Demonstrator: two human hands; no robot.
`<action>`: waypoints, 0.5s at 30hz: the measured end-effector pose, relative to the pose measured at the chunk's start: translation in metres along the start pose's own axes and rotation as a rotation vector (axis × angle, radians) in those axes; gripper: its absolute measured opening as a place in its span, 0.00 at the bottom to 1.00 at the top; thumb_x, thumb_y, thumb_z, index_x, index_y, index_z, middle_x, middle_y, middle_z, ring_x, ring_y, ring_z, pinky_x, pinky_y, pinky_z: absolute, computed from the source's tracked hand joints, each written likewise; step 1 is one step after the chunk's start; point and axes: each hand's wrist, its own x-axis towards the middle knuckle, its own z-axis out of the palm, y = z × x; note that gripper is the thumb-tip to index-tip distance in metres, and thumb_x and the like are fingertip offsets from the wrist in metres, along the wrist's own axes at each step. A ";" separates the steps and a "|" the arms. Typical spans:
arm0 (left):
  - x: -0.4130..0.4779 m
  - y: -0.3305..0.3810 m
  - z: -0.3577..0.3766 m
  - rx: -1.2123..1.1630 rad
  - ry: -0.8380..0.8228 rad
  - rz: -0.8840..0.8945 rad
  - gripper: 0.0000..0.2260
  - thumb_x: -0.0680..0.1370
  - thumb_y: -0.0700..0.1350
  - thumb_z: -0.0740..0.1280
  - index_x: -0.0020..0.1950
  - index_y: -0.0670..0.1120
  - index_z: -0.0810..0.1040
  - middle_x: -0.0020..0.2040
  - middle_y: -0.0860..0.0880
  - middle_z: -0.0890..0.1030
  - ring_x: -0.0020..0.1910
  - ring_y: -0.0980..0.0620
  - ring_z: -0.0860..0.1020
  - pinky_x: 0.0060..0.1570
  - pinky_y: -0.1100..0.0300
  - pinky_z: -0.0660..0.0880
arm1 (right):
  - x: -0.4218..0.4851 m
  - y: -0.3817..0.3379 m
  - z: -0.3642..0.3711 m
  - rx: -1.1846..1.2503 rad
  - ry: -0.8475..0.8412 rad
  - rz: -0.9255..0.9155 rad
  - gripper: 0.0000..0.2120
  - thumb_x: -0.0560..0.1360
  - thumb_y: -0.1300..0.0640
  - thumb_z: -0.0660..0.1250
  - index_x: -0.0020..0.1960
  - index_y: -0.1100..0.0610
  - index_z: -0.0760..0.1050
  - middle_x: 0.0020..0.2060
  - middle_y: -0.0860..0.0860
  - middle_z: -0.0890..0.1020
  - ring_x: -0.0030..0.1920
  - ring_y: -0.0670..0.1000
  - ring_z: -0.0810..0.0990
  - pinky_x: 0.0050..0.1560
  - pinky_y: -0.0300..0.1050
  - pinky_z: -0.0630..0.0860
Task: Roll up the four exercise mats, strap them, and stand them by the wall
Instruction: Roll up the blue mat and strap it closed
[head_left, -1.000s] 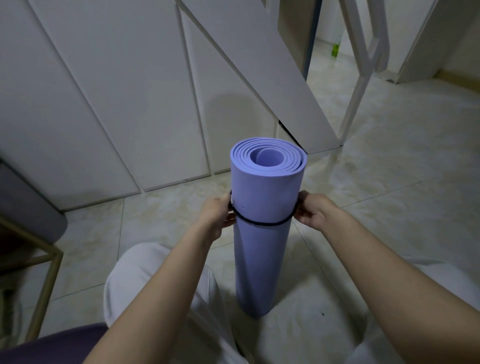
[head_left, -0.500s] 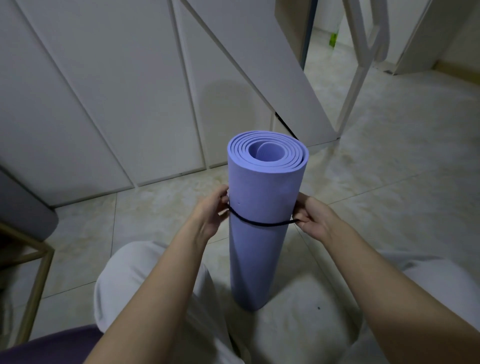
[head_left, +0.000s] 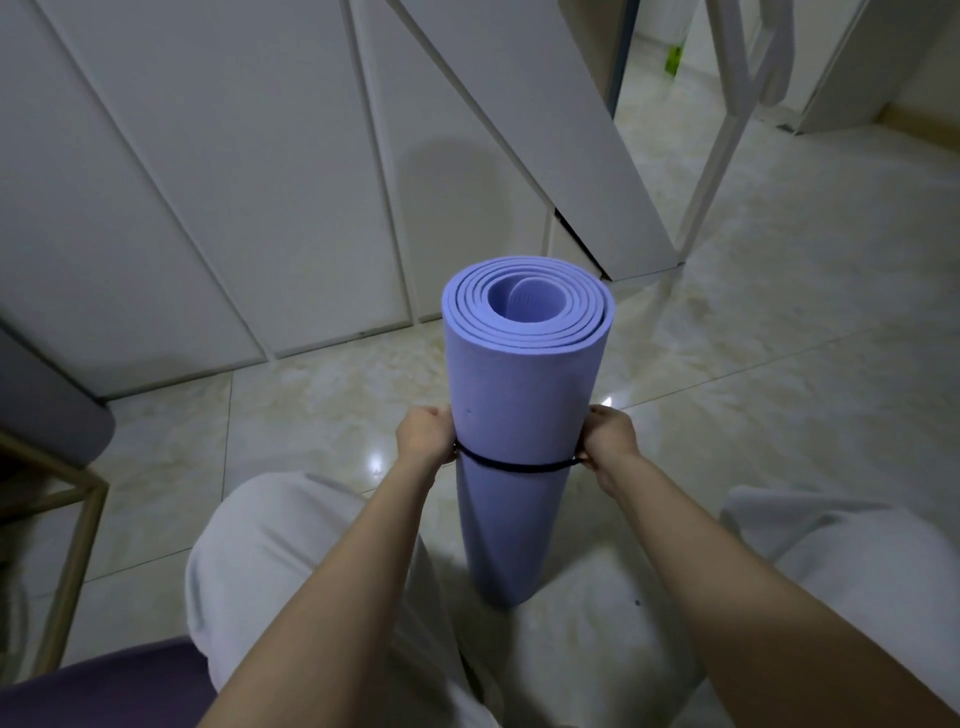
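Rolled purple mat (head_left: 522, 410) upright on tile floor (head_left: 779, 338), black strap (head_left: 519, 468) around its middle.

Left hand (head_left: 425, 434) and right hand (head_left: 609, 436) each closed on the strap, one at either side of the roll, touching it. Roll's open end faces up, spiral layers visible, hollow core. Person's knees flank its base; white wall panels (head_left: 234, 182) near behind, open floor to the right, metal-framed seat (head_left: 62, 519) at left edge.

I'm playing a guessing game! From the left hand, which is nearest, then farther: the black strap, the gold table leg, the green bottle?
1. Black strap: at the left hand.
2. Gold table leg: far left.
3. Green bottle: top, beyond the doorway.
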 end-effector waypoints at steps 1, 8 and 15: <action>0.000 -0.002 0.001 0.001 0.019 0.004 0.18 0.77 0.38 0.62 0.27 0.42 0.65 0.26 0.44 0.68 0.23 0.49 0.65 0.25 0.63 0.67 | -0.001 -0.001 0.002 0.032 -0.016 0.022 0.17 0.76 0.66 0.59 0.30 0.57 0.64 0.25 0.54 0.67 0.23 0.48 0.61 0.17 0.31 0.58; 0.002 -0.005 0.001 -0.055 0.320 -0.039 0.17 0.76 0.40 0.59 0.27 0.42 0.65 0.27 0.44 0.68 0.31 0.44 0.66 0.36 0.50 0.69 | -0.015 -0.026 0.003 0.684 -0.356 0.304 0.16 0.76 0.76 0.49 0.41 0.67 0.73 0.32 0.57 0.80 0.38 0.51 0.78 0.31 0.36 0.79; 0.002 -0.002 0.004 -0.095 0.440 -0.051 0.17 0.79 0.42 0.58 0.30 0.42 0.65 0.32 0.40 0.71 0.39 0.39 0.66 0.39 0.56 0.63 | -0.041 -0.024 0.002 0.027 -0.377 0.331 0.13 0.82 0.61 0.55 0.41 0.58 0.71 0.31 0.51 0.70 0.32 0.47 0.72 0.40 0.47 0.80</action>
